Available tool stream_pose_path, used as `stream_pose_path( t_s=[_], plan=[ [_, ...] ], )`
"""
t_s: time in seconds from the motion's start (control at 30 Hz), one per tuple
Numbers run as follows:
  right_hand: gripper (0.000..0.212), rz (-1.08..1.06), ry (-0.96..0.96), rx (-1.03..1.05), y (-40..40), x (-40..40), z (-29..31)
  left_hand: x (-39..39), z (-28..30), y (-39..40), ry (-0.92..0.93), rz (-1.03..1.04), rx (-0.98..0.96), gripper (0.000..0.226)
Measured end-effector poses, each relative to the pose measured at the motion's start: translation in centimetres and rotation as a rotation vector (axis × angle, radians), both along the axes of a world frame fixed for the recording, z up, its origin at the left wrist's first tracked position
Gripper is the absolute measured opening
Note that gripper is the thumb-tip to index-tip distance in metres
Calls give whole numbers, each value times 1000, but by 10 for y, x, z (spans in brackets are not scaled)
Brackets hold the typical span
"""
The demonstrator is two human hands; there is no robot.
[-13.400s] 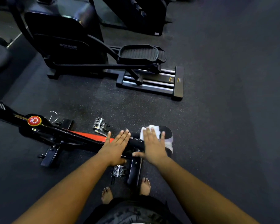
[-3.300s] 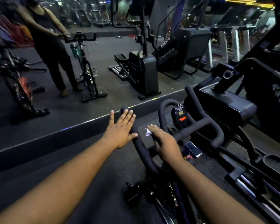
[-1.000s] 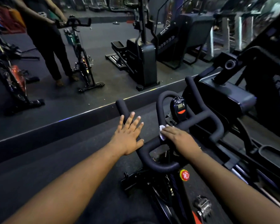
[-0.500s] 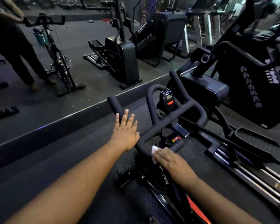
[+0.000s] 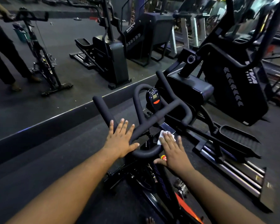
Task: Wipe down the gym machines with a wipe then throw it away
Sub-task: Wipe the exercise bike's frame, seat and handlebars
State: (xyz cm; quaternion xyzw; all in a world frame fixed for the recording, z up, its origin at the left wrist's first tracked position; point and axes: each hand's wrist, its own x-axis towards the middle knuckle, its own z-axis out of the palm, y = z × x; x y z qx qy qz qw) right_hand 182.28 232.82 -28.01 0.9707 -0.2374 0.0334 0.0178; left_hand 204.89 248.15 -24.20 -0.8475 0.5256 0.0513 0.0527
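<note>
A black spin bike with looped handlebars point(image 5: 152, 120) stands in front of me, its small console point(image 5: 154, 98) at the centre. My left hand point(image 5: 120, 139) lies flat with straight fingers on the left part of the bar. My right hand point(image 5: 171, 149) presses a white wipe point(image 5: 162, 136) flat against the near curve of the bar on the right side; only the wipe's far edge shows past my fingertips. A red round sticker point(image 5: 164, 157) peeks out under that hand.
A black elliptical point(image 5: 192, 91) stands close on the right, its pedal and rails point(image 5: 236, 160) running along the floor. A big wall mirror point(image 5: 55, 70) ahead reflects a person at a bike point(image 5: 39, 55) and more machines. Dark rubber floor point(image 5: 39, 159) lies to the left.
My right hand with the wipe has slid from under the bar's near curve up onto its right side and flattened. The left hand stays flat on the left bar. The view shifted slightly.
</note>
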Motion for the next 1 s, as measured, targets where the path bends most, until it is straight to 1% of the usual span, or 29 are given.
stream_pose_path(
  t_s=[0.03, 0.07, 0.13, 0.17, 0.2, 0.23, 0.3, 0.37, 0.43, 0.47, 0.5, 0.6, 0.67, 0.77, 0.8, 0.83, 0.9, 0.93, 1.0],
  plan=[
    [97, 40, 0, 18, 2, 1, -1, 0, 1, -2, -2, 7, 8, 88],
    [88, 104, -24, 29, 10, 1, -2, 0, 1, -3, -5, 12, 15, 88],
    [62, 292, -127, 12, 19, -5, -7, 0, 0, -4, -11, 23, 22, 88],
    [53, 368, -163, -6, 16, -10, -7, 0, -1, -5, -11, 31, 24, 87],
    [49, 410, -186, -22, 8, -13, -4, 0, -1, -5, -9, 40, 29, 87],
    [49, 423, -210, -25, -3, -14, -1, 0, -2, -6, -6, 47, 37, 87],
    [52, 352, -213, 58, -28, -15, 10, -1, -1, -7, -4, 66, 39, 89],
    [56, 269, -124, 159, -51, -11, 26, -4, 0, -11, -11, 87, 17, 92],
    [56, 326, -7, 258, -70, -2, 44, -5, 2, -18, -10, 101, -21, 95],
    [54, 369, 9, 305, -78, 6, 56, -4, 3, -23, -5, 113, -39, 97],
    [52, 394, -11, 349, -83, 14, 68, -4, 3, -27, 0, 125, -51, 98],
    [56, 427, -195, 427, -84, 50, 98, -3, 1, -34, -34, 134, -40, 99],
    [59, 478, -312, 406, -75, 83, 111, -6, -2, -36, -72, 148, -39, 96],
    [61, 499, -389, 227, -62, 139, 116, -7, -4, -36, -97, 160, -45, 96],
    [58, 493, -373, 161, -61, 155, 110, -6, -5, -36, -98, 162, -41, 97],
    [54, 489, -308, 97, -60, 167, 102, -6, -5, -36, -97, 165, -34, 98],
    [58, 465, -145, -14, -60, 183, 79, -5, -6, -37, -94, 171, -11, 99],
    [60, 454, -106, -38, -61, 184, 66, -5, -6, -38, -91, 169, -3, 100],
    [58, 463, -94, -16, -58, 170, 47, -4, -7, -38, -88, 170, -5, 100]
  ],
)
